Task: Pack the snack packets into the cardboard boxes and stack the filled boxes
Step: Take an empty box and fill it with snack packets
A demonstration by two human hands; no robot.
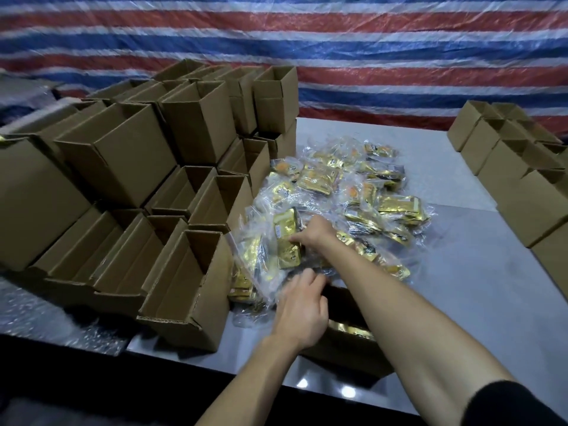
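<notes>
A heap of gold snack packets (362,192) in clear plastic wrap covers the middle of the grey table (479,290). My right hand (316,232) reaches across into the near left of the heap and grips a gold packet (287,238), holding it upright. My left hand (302,309) is lower, its fingers curled at the plastic wrap at the heap's near edge; whether it holds the wrap I cannot tell. Under my arms lies an open cardboard box (347,336) with gold packets showing inside. An empty open box (187,290) stands just left of it.
Several open cardboard boxes (123,155) are stacked in tiers on the left. A row of smaller boxes (516,167) lines the right edge. A red, white and blue striped tarp (368,56) hangs behind. The table's near edge runs below my forearms.
</notes>
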